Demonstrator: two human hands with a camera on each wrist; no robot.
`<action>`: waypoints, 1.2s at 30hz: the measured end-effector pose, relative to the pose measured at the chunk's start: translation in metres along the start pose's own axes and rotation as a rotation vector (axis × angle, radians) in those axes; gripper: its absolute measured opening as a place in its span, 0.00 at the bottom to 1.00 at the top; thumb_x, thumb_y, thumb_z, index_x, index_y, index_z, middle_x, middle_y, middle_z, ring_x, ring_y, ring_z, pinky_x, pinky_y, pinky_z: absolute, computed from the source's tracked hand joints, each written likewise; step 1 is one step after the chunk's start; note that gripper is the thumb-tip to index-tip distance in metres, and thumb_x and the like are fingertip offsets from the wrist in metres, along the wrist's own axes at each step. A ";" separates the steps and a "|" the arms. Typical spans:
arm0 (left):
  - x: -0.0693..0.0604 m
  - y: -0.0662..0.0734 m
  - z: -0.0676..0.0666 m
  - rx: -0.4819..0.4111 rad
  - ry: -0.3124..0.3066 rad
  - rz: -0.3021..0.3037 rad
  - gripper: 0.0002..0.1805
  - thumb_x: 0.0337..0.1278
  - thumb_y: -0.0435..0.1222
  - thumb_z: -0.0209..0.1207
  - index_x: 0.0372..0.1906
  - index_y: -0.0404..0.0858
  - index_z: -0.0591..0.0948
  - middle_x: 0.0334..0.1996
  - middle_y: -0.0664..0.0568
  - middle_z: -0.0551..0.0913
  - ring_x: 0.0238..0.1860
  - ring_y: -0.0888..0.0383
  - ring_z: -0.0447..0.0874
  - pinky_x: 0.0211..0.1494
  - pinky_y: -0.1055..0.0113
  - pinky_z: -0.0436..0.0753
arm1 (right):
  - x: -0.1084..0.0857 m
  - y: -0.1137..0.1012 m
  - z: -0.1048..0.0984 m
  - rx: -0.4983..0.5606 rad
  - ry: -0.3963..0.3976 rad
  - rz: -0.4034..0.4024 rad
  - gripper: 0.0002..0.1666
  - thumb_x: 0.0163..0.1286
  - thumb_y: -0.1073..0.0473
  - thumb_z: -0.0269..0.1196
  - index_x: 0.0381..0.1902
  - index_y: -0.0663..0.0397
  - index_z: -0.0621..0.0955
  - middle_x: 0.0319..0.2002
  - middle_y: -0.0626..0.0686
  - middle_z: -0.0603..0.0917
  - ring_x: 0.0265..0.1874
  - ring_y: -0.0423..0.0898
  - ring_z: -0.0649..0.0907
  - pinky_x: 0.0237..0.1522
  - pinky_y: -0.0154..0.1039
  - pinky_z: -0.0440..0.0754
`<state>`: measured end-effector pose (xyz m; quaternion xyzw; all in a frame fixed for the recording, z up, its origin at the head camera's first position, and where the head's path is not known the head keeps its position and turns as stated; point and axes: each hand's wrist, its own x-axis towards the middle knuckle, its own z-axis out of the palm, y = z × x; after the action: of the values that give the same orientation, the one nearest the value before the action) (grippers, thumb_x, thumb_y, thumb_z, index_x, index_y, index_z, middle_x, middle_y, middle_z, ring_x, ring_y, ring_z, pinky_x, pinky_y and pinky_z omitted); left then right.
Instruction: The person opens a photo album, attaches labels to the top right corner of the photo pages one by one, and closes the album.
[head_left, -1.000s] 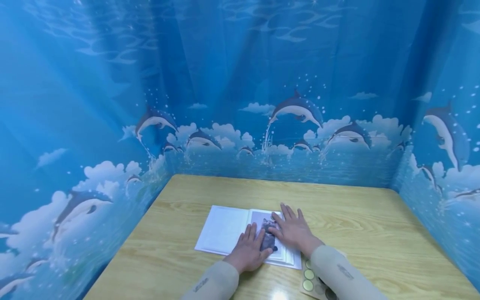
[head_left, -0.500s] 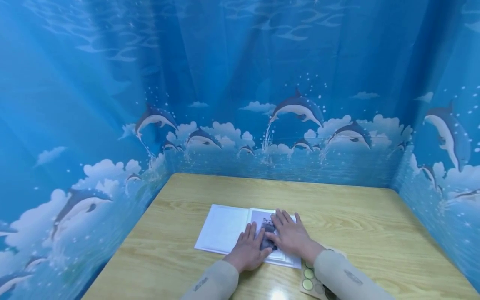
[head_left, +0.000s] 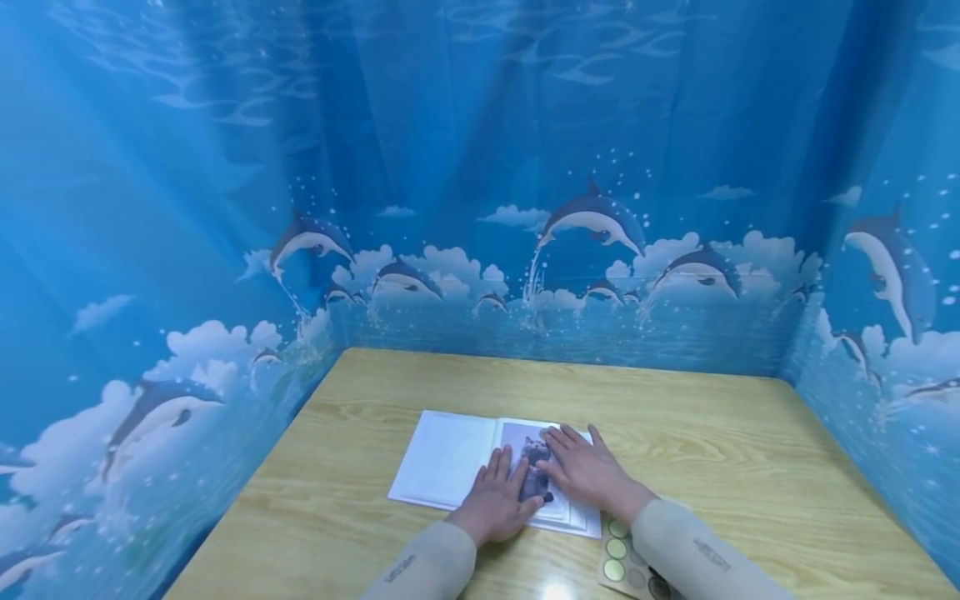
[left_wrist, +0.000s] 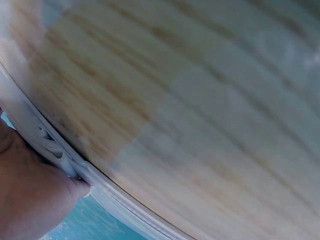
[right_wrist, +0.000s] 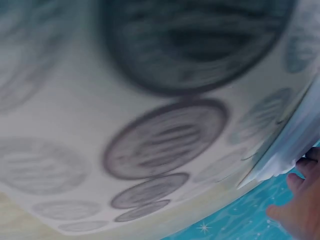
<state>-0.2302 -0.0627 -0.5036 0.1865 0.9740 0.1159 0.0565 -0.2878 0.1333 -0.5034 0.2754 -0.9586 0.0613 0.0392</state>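
Note:
A white-paged book or album (head_left: 442, 458) lies spread on the table in the head view. On its right page is a picture of a grey cat (head_left: 536, 454), partly covered by both hands. My left hand (head_left: 495, 500) rests flat at the picture's lower left, fingers straight. Across the picture's right side lies my right hand (head_left: 588, 471), its fingers extended and touching the page. Each wrist view catches only part of a hand beside the page edges: the left hand (left_wrist: 35, 195) and the right hand (right_wrist: 302, 205).
Under the right forearm, a sheet with round stickers (head_left: 615, 550) lies near the book's lower right corner; its circles fill the right wrist view. The wood-grain table (head_left: 720, 442) is bordered by blue dolphin-print curtains (head_left: 450, 167) at the back and sides.
My right hand has slid a little toward me over the page, its fingers drawing closer together. The left hand and the book have stayed in place.

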 end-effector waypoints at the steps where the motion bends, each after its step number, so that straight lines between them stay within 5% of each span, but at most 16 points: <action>1: 0.000 0.000 -0.001 -0.004 -0.002 -0.002 0.40 0.73 0.60 0.39 0.77 0.38 0.58 0.77 0.36 0.47 0.77 0.39 0.42 0.76 0.45 0.54 | 0.001 -0.001 0.000 0.001 -0.007 0.006 0.41 0.78 0.33 0.41 0.72 0.57 0.68 0.72 0.58 0.67 0.72 0.60 0.63 0.71 0.68 0.48; 19: 0.003 -0.001 0.002 -0.020 -0.010 -0.007 0.39 0.73 0.59 0.41 0.77 0.38 0.59 0.77 0.36 0.47 0.77 0.40 0.42 0.76 0.45 0.53 | 0.010 -0.003 0.001 -0.065 -0.067 0.072 0.46 0.75 0.28 0.38 0.75 0.55 0.63 0.76 0.58 0.59 0.75 0.57 0.57 0.73 0.65 0.44; 30: -0.007 0.005 -0.011 -0.041 -0.007 0.003 0.39 0.73 0.58 0.42 0.76 0.35 0.60 0.77 0.34 0.49 0.77 0.38 0.44 0.76 0.43 0.54 | 0.004 -0.013 0.002 -0.091 -0.019 -0.015 0.40 0.79 0.35 0.40 0.75 0.58 0.63 0.76 0.57 0.59 0.75 0.58 0.58 0.72 0.66 0.48; 36: 0.004 -0.002 0.005 -0.036 0.004 -0.007 0.40 0.72 0.60 0.42 0.77 0.38 0.59 0.77 0.36 0.47 0.77 0.39 0.42 0.76 0.44 0.53 | 0.006 -0.004 0.002 -0.054 -0.046 0.021 0.40 0.79 0.35 0.38 0.75 0.56 0.62 0.76 0.55 0.59 0.75 0.57 0.57 0.73 0.66 0.46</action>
<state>-0.2336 -0.0619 -0.5095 0.1819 0.9725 0.1336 0.0584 -0.2908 0.1262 -0.5039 0.2654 -0.9634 0.0292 0.0240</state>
